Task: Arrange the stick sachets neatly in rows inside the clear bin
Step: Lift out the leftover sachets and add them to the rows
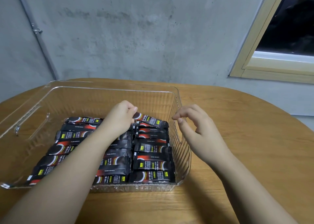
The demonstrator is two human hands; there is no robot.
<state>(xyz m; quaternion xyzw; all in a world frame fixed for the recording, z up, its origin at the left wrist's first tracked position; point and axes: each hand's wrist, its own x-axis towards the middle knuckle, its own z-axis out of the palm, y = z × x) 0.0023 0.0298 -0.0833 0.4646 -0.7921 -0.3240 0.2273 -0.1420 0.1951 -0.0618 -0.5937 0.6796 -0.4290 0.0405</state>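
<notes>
A clear ribbed bin (108, 94) stands on the wooden table and holds several black stick sachets (153, 164) laid flat in three rows. My left hand (119, 117) reaches into the bin and pinches the left end of one black sachet (151, 121), which tilts down to the right above the far end of the right row. My right hand (198, 127) hovers over the bin's right wall, fingers loosely curled, holding nothing. My left forearm hides part of the middle and left rows.
The wooden table (246, 147) has a rounded edge and extends to the right of the bin. A grey concrete wall (136, 37) rises behind it, with a wood-framed window (271, 53) at the upper right. The bin's far half holds no sachets.
</notes>
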